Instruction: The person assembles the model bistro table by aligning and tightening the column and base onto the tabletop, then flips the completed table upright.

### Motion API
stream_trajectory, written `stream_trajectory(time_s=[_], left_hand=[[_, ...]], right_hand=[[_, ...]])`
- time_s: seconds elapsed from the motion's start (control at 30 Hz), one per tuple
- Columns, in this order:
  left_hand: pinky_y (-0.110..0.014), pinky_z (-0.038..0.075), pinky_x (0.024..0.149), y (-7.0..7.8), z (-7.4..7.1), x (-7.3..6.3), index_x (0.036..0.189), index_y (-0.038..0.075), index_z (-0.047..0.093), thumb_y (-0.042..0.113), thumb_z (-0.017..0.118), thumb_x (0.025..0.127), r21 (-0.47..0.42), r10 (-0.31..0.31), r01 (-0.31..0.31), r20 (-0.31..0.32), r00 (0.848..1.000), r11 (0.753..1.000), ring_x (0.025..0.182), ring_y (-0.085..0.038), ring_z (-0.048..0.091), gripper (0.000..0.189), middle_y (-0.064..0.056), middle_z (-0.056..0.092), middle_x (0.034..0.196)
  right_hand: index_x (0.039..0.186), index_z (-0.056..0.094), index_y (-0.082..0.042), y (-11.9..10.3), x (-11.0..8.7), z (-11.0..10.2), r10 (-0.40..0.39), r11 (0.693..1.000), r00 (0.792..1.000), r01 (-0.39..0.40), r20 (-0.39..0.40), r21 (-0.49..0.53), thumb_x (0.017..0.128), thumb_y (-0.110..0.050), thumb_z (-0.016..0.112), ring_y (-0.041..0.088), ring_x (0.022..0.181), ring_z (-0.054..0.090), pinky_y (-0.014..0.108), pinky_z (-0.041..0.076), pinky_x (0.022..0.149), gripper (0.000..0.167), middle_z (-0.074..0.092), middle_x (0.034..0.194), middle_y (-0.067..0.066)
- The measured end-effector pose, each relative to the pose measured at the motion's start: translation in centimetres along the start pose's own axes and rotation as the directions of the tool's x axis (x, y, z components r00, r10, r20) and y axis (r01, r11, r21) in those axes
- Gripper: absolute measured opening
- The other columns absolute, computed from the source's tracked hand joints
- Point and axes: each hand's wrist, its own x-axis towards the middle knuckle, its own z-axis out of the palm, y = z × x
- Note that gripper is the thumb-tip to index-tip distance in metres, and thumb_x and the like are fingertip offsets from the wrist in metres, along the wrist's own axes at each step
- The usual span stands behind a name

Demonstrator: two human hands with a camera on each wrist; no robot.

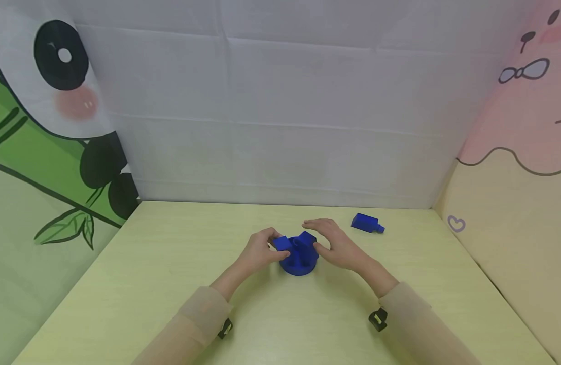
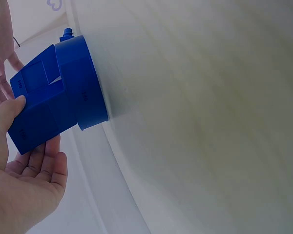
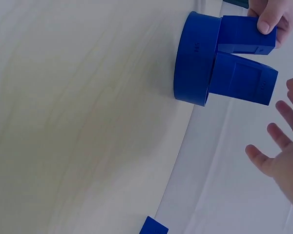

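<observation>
A round blue holder stands on the table with two blue blocks rising out of it. My left hand pinches the left blue block, thumb on the near face and fingers behind; its lower end sits inside the holder's rim. Beside it, the right blue block leans outward in the holder. My right hand is held just right of that block, fingers spread and gripping nothing. In the right wrist view a gap shows between those fingers and the block.
A third blue block with a narrow stepped neck lies on its side on the table, back right. A white cloth wall rises behind the table. Printed panels with cartoon figures flank it left and right.
</observation>
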Motion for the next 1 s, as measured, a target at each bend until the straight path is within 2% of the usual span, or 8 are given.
stream_trajectory(time_s=[0.1, 0.23, 0.33, 0.5, 0.77, 0.9, 1.0], left_hand=[[-0.026, 0.048, 0.065, 0.0, 0.0, 0.0, 0.098, 0.007, 0.062, 0.021, 0.08, 0.076, 0.001, 0.0, 0.0, -0.004, 1.0, 1.0, 0.085, -0.026, 0.06, 0.032, -0.002, 0.064, 0.088], [-0.027, 0.049, 0.065, 0.0, 0.0, 0.0, 0.099, 0.006, 0.062, 0.021, 0.08, 0.076, 0.003, 0.0, 0.0, -0.001, 1.0, 1.0, 0.083, -0.023, 0.06, 0.033, -0.002, 0.064, 0.089], [-0.026, 0.049, 0.065, 0.0, 0.0, -0.1, 0.1, 0.007, 0.062, 0.022, 0.08, 0.076, 0.006, 0.003, -0.003, 0.001, 1.0, 1.0, 0.082, -0.021, 0.059, 0.033, -0.002, 0.064, 0.089], [-0.025, 0.048, 0.064, 0.0, -0.1, -0.1, 0.099, 0.007, 0.062, 0.023, 0.08, 0.076, 0.013, 0.019, -0.019, -0.001, 1.0, 1.0, 0.08, -0.018, 0.059, 0.033, -0.001, 0.064, 0.088], [-0.025, 0.047, 0.063, 0.1, -0.1, 0.0, 0.098, 0.007, 0.063, 0.022, 0.08, 0.075, 0.004, 0.009, -0.009, -0.007, 1.0, 1.0, 0.078, -0.017, 0.058, 0.033, -0.001, 0.064, 0.087], [-0.025, 0.047, 0.063, 0.2, 0.0, 0.0, 0.098, 0.007, 0.063, 0.022, 0.08, 0.075, -0.002, 0.002, -0.002, -0.009, 1.0, 1.0, 0.078, -0.015, 0.057, 0.033, -0.001, 0.063, 0.086], [-0.026, 0.046, 0.063, 0.0, 0.1, 0.1, 0.098, 0.006, 0.063, 0.022, 0.081, 0.075, -0.003, 0.008, -0.008, -0.013, 1.0, 1.0, 0.078, -0.014, 0.057, 0.033, -0.001, 0.063, 0.086]], right_hand=[[0.135, 0.048, -0.007, 0.5, 0.0, 0.1, -0.053, 0.998, 0.997, 0.054, 0.057, -0.013, 0.089, -0.002, 0.058, 0.032, 0.133, 0.036, 0.052, 0.031, 0.107, 0.047, 0.047, 0.141, 0.008], [0.134, 0.05, -0.008, 0.9, 0.1, 0.6, -0.06, 0.997, 0.993, 0.066, 0.103, -0.049, 0.091, -0.003, 0.057, 0.033, 0.134, 0.036, 0.052, 0.032, 0.107, 0.044, 0.048, 0.141, 0.008], [0.131, 0.053, -0.008, 0.9, 0.1, 0.9, -0.06, 0.996, 0.993, 0.067, 0.102, -0.066, 0.091, -0.005, 0.058, 0.03, 0.131, 0.04, 0.05, 0.034, 0.106, 0.04, 0.051, 0.138, 0.007], [0.127, 0.057, -0.007, 0.7, 0.1, 1.0, -0.046, 0.995, 0.997, 0.051, 0.054, -0.091, 0.09, -0.009, 0.062, 0.027, 0.124, 0.046, 0.048, 0.038, 0.103, 0.037, 0.055, 0.132, 0.008], [0.12, 0.06, -0.007, 0.2, 0.0, 1.3, 0.086, 0.987, 0.995, -0.092, -0.055, -0.128, 0.088, -0.02, 0.068, 0.026, 0.115, 0.049, 0.044, 0.043, 0.099, 0.036, 0.058, 0.121, 0.008], [0.116, 0.06, -0.006, 0.1, -0.1, 1.6, 0.16, 0.972, 0.981, -0.176, -0.108, -0.157, 0.084, -0.025, 0.072, 0.025, 0.107, 0.052, 0.041, 0.047, 0.092, 0.039, 0.06, 0.113, 0.008], [0.112, 0.061, -0.006, 0.1, -0.1, 1.7, 0.239, 0.952, 0.961, -0.26, -0.137, -0.165, 0.081, -0.03, 0.075, 0.023, 0.097, 0.053, 0.037, 0.049, 0.082, 0.042, 0.06, 0.103, 0.007]])
